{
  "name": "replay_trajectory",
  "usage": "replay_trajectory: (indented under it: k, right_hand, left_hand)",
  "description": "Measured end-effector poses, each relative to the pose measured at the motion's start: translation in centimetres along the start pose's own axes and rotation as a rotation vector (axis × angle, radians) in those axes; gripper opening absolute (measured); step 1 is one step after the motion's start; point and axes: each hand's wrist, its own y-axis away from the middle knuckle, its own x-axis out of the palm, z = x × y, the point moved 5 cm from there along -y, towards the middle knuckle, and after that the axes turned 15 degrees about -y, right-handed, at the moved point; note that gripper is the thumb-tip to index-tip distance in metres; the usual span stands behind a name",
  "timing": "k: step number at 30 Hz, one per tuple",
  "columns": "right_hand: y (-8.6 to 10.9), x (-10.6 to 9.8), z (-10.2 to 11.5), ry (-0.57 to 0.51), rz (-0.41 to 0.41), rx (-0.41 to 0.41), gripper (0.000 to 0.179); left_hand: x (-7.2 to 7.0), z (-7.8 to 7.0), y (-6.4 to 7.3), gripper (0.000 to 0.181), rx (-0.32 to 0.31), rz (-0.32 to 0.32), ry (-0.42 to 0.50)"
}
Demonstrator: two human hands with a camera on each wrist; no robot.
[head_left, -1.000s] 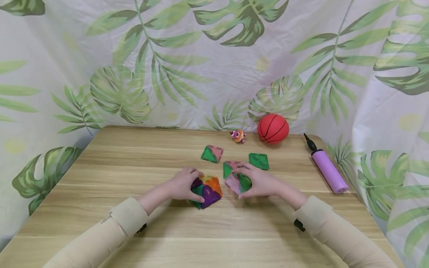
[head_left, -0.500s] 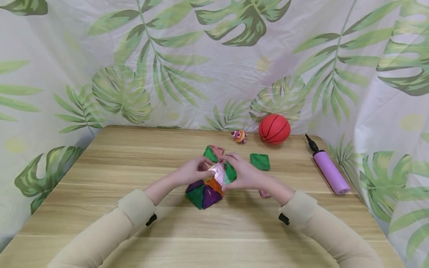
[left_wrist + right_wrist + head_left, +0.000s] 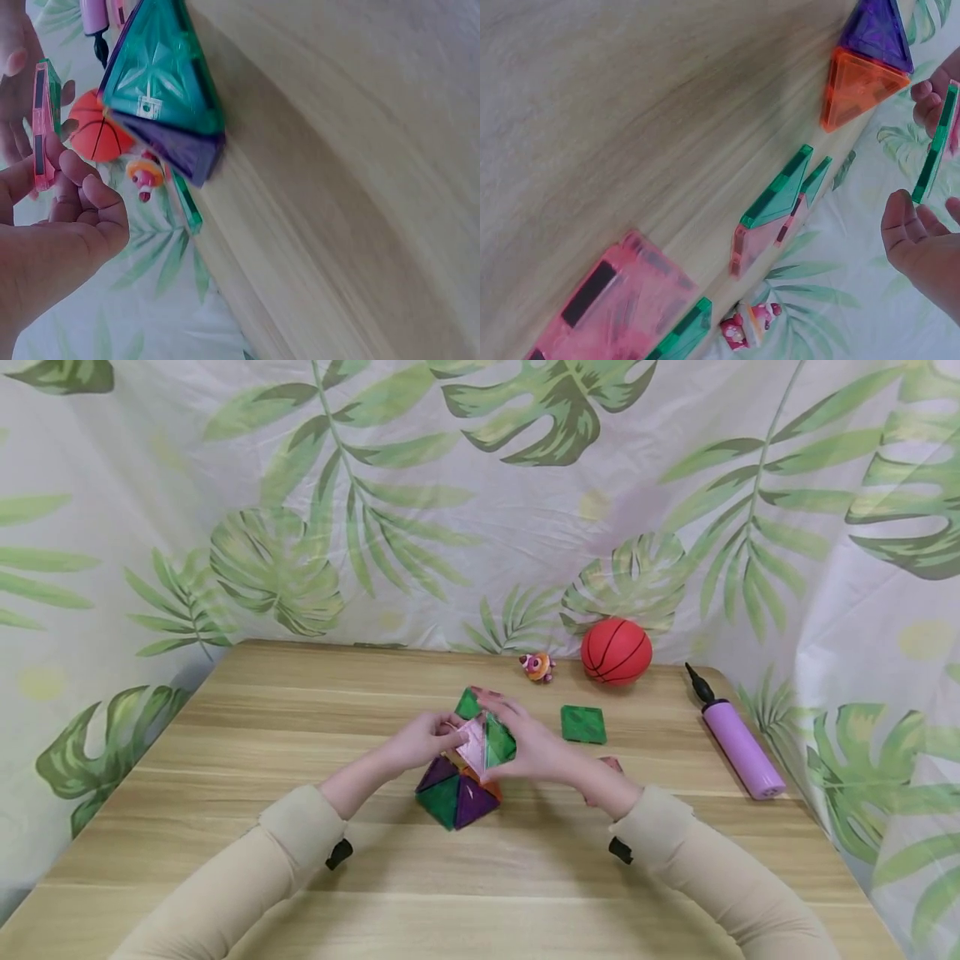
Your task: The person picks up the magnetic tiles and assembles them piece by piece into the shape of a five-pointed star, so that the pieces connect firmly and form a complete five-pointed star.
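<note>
A joined pair of translucent magnetic tiles, a pink triangle [image 3: 471, 748] and a green triangle [image 3: 499, 743], is held up between both hands. My left hand [image 3: 420, 742] pinches the pink side between thumb and fingers, seen also in the left wrist view on the pink tile [image 3: 43, 135]. The right hand [image 3: 542, 750] spans the green side, thumb below and fingers above; its green edge [image 3: 934, 146] shows in the right wrist view. Just below stands a small peaked structure of magnetic tiles [image 3: 454, 800] in green, purple and orange; its back is partly hidden by the held pair.
Behind the hands lies a green-and-pink tile pair [image 3: 467, 703], partly covered. A green square tile [image 3: 583, 724] lies to the right, and a pink tile [image 3: 622, 300] near the right forearm. Farther back are a small toy figure [image 3: 537, 667], a red ball [image 3: 617, 651] and a purple pump [image 3: 742, 748].
My right hand has lifted the pink-and-green pair and carried it left, above the structure. The left hand has let go of the structure and taken hold of the pair's pink side.
</note>
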Motion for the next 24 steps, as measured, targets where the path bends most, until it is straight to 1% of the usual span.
replay_trajectory:
  k: [2, 6, 8, 10, 13, 15, 17, 18, 19, 24]
  right_hand:
    - [-0.3, -0.3, -0.2, -0.092, -0.031, 0.029, 0.092]
    - [-1.0, -0.6, -0.9, -0.277, -0.081, 0.116, 0.061]
    - [-1.3, -0.6, -1.3, -0.344, -0.093, 0.175, 0.048]
    - [-1.5, -0.4, -1.7, -0.393, -0.102, 0.234, 0.04]
    - [-1.9, -0.1, -2.3, -0.454, -0.118, 0.305, 0.035]
    - [-2.1, 0.1, -2.4, -0.498, -0.119, 0.323, 0.034]
    - [-2.3, 0.3, -2.6, -0.538, -0.111, 0.325, 0.034]
    - [-2.4, 0.5, -2.7, -0.56, -0.108, 0.328, 0.034]
    - [-2.5, 0.6, -2.9, -0.583, -0.106, 0.334, 0.034]
    - [-3.1, 1.2, -3.8, -0.698, -0.106, 0.376, 0.036]
  left_hand:
    - [-0.6, 0.1, 0.1, 0.027, -0.007, -0.029, -0.005]
    - [-1.4, 0.5, 0.2, 0.026, -0.036, -0.057, -0.018]
    - [-1.6, 0.6, 0.2, 0.026, -0.039, -0.058, -0.023]
    - [-1.7, 0.7, 0.2, 0.024, -0.036, -0.061, -0.023]
    - [-2.0, 0.8, 0.4, 0.023, -0.008, -0.058, -0.015]
    - [-2.0, 1.1, 0.3, 0.024, 0.014, -0.054, -0.018]
    - [-2.1, 1.4, 0.2, 0.024, 0.027, -0.045, -0.022]
    - [-2.2, 1.5, 0.2, 0.024, 0.031, -0.04, -0.033]
    - [-2.2, 1.9, 0.0, 0.024, 0.035, -0.037, -0.046]
    - [-2.4, 2.4, -0.4, 0.021, 0.027, -0.027, -0.087]
